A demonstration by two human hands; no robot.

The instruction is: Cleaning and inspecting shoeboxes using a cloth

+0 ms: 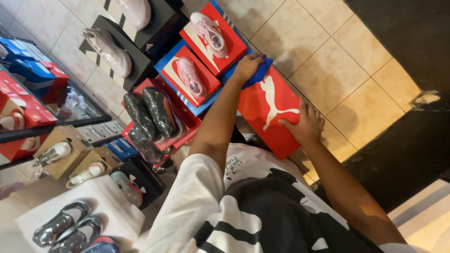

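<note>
At the far left, stacked blue and red shoeboxes run off the frame edge, and below them silver metallic sneakers sit on a white box, partly cut off at the bottom. Further right, dark glossy shoes rest on a red box, their details hard to make out in the shine, and two pink sneakers lie on red-lidded boxes with blue rims. The left hand is closed around a blue cloth, pressing it on the upper end of a red shoebox lid with a white leaping-animal figure; the fingers are mostly hidden in the cloth. The right hand lies flat with fingers spread on the lid's lower right edge, steadying it. The lid's near corner disappears behind the forearms and the black-and-white shirt. Beige floor tiles stretch to the right.
</note>
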